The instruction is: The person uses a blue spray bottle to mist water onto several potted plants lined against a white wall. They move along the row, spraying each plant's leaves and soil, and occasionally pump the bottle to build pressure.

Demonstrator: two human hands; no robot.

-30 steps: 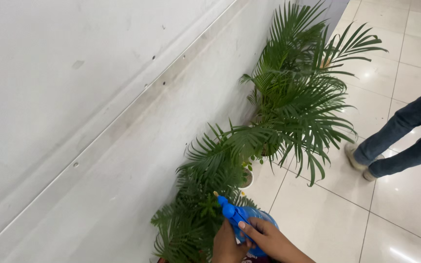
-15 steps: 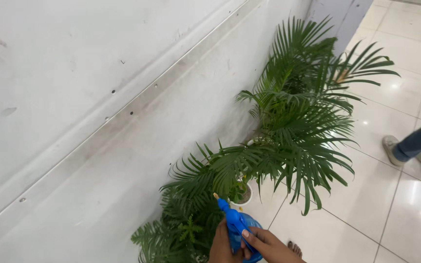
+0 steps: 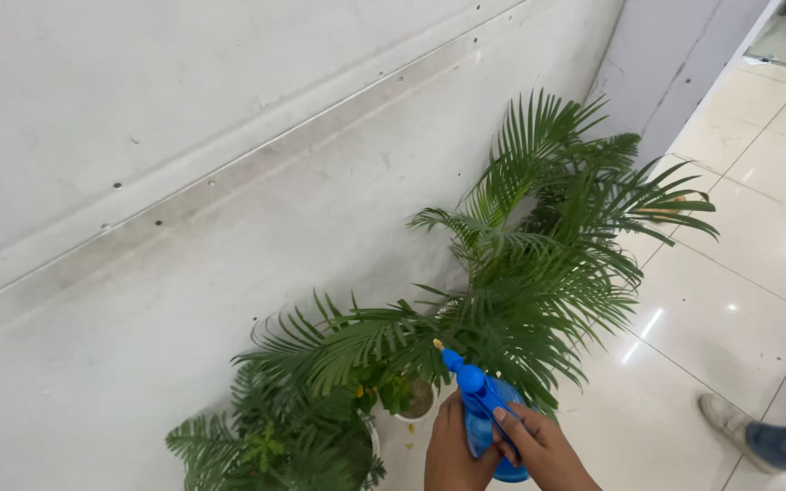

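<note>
A blue spray bottle (image 3: 481,411) sits at the bottom centre, its nozzle aimed up-left at palm fronds. My left hand (image 3: 452,452) wraps the bottle's left side. My right hand (image 3: 545,449) grips its right side, with a finger over the blue trigger. A tall palm plant (image 3: 539,264) leans against the white wall just beyond the nozzle. A lower, bushier palm (image 3: 284,436) stands at the lower left. Between them a small white pot (image 3: 418,401) with a small-leaved plant rests on the floor.
The white wall (image 3: 184,182) with a pale screwed-on strip fills the left and top. Glossy cream floor tiles (image 3: 730,318) spread to the right. Another person's shoes and a jeans leg (image 3: 780,436) stand at the bottom right.
The view has swung right along the wall. Both hands and the spray bottle have shifted right, toward the tall palm. The other person's feet now lie lower right.
</note>
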